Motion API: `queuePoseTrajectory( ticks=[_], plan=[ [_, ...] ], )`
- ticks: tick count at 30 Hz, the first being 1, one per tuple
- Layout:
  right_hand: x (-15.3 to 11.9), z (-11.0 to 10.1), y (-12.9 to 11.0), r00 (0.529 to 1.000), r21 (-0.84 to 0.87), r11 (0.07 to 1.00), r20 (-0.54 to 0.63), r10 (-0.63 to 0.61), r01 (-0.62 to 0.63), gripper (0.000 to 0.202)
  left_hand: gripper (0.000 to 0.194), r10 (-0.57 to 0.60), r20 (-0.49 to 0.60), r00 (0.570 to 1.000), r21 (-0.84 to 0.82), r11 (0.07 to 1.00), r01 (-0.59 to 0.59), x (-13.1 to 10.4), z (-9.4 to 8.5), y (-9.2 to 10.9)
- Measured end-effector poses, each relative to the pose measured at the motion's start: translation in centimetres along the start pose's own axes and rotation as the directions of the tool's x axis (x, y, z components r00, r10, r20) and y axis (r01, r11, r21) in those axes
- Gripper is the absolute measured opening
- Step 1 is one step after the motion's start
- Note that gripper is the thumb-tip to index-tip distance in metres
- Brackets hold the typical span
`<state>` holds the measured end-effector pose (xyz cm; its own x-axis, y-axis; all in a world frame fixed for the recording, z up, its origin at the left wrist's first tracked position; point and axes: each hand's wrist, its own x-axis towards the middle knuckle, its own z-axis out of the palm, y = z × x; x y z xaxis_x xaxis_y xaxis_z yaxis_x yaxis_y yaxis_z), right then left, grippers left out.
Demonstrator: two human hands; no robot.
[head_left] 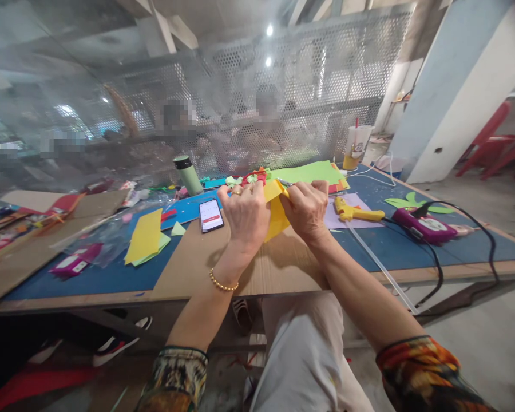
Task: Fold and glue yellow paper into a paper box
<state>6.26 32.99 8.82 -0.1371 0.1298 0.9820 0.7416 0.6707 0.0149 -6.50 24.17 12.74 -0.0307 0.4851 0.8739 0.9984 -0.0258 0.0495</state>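
Between my two hands is a yellow sheet (276, 220), raised over brown cardboard (184, 269) on the blue table. My left hand (245, 214) grips its left side with curled fingers. At its upper right edge, my right hand (306, 209) is closed on the same sheet, where a narrow yellow fold shows beside the fingers. A small metallic thing, too small to make out, lies just behind the right hand. The phone (211, 216) with a lit screen rests just left of my left hand.
A yellow glue gun (358, 212), clear stick (380, 266) and purple power box (427, 225) with black cable are on the right. Behind stand a green bottle (189, 176) and drink cup (356, 147). Yellow paper (145, 236) and another purple box (76, 261) lie left.
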Motion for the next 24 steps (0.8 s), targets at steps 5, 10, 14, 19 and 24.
queuePoseTrajectory(
  ticks=[5, 10, 14, 19, 24],
  plan=[
    [0.3, -0.4, 0.2, 0.997, 0.027, 0.999, -0.073, 0.024, -0.022, 0.042, 0.039, 0.000, -0.059, 0.998, -0.017, 1.000, -0.001, -1.5, -1.2, 0.3],
    [0.5, -0.4, 0.0, 0.986, 0.125, 0.986, -0.111, 0.125, -0.111, 0.038, 0.041, 0.016, -0.081, 0.997, -0.136, 0.990, -0.027, -3.3, -2.2, 0.5],
    [0.8, -0.7, 0.0, 0.960, 0.298, 0.923, -0.058, 0.272, -0.244, 0.044, 0.036, 0.072, -0.122, 0.990, -0.169, 0.981, -0.092, -3.9, -2.2, 0.3],
    [1.0, -0.7, 0.1, 0.844, 0.504, 0.685, 0.215, 0.491, -0.526, 0.053, 0.057, 0.012, 0.071, 0.997, -0.589, 0.808, 0.032, -2.6, -2.6, -1.4],
    [1.1, 0.2, 0.6, 0.630, 0.649, 0.225, 0.500, 0.594, -0.727, 0.055, 0.076, -0.077, 0.394, 0.916, -0.834, 0.389, 0.392, 0.0, -2.6, -4.7]
  ],
)
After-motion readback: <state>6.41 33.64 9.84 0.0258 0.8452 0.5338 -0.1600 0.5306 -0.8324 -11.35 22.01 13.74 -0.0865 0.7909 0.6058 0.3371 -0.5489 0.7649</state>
